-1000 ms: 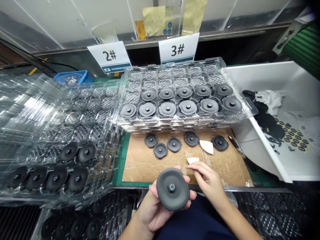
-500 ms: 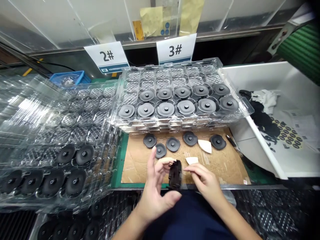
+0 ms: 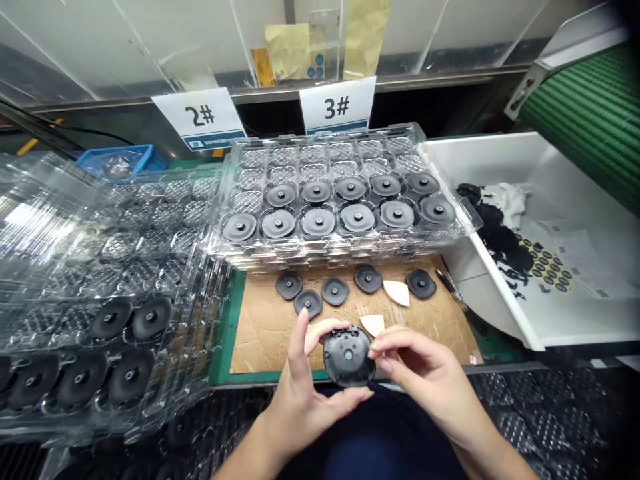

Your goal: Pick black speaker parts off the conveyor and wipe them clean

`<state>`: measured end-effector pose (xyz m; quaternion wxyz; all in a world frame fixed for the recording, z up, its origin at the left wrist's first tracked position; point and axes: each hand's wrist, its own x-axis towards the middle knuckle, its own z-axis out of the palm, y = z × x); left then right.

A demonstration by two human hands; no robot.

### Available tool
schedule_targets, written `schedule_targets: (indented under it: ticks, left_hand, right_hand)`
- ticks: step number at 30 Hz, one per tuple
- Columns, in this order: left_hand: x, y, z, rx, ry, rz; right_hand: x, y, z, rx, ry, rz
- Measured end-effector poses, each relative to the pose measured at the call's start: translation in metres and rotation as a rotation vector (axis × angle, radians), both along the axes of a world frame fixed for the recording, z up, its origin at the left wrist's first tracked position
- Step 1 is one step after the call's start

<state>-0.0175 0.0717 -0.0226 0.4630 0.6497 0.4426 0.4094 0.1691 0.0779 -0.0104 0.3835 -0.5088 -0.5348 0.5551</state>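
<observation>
A round black part [image 3: 349,357], its inner side with small holes facing up, is held by its edge between the thumb and fingers of my left hand [image 3: 310,387]. My right hand [image 3: 417,363] is pinched at the right rim of this part; whatever its fingertips hold is too small to make out. Just beyond, on the cardboard sheet [image 3: 260,333], lie several black discs [image 3: 335,291] with small central studs. Two pale, curved-edged pieces [image 3: 397,293] lie among them, one right behind the held part.
Behind the cardboard stands a stack of clear trays [image 3: 245,200] with black discs in the front rows. More clear trays [image 3: 120,247] fill the left. At right, a white bin [image 3: 505,300] holds black pieces and oval stickers. A knife-like tool [image 3: 451,288] lies beside the cardboard.
The black part has turned from edge-on to show its broad inner face. My right hand has come closer and now reaches its right rim. The whole view has shifted slightly.
</observation>
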Motion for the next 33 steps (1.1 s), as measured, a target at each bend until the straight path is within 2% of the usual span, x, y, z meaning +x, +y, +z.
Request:
schedule_targets:
  ticks: [5,12,15,17,22,24,26,28,30,33]
  left_hand:
    - [-0.002,0.001,0.002,-0.07,-0.034,-0.041]
    - [0.006,0.003,0.006,-0.321,-0.25,-0.244]
    - [0.01,0.002,0.003,-0.274,-0.237,-0.271]
    - [0.011,0.002,0.002,-0.215,-0.196,-0.267]
    - [0.011,0.005,0.007,-0.105,-0.126,-0.203]
    - [0.011,0.005,0.007,-0.163,-0.115,-0.209]
    - [0.01,0.002,0.006,-0.318,-0.042,-0.239]
    - [0.004,-0.003,0.003,-0.467,0.033,-0.223]
    - [-0.009,-0.009,0.005,-0.542,0.064,-0.128]
    - [-0.047,-0.015,0.025,-0.559,0.135,0.065]
  right_hand:
    - [0.002,0.01,0.012,-0.173,0.106,0.174]
    - [0.008,0.017,0.022,-0.38,0.404,0.324]
    - [0.011,0.012,0.018,-0.451,0.494,0.352]
    - [0.013,0.008,0.014,-0.46,0.509,0.305]
    - [0.017,-0.002,0.009,-0.39,0.419,0.165]
    - [0.018,-0.005,0.006,-0.351,0.352,0.163]
    - [0.022,-0.007,0.0,-0.305,0.22,0.142]
    - [0.029,-0.009,-0.013,-0.226,0.045,0.109]
    - [0.036,-0.007,-0.032,-0.087,-0.103,0.106]
    - [0.044,-0.002,-0.064,0.146,-0.194,0.191]
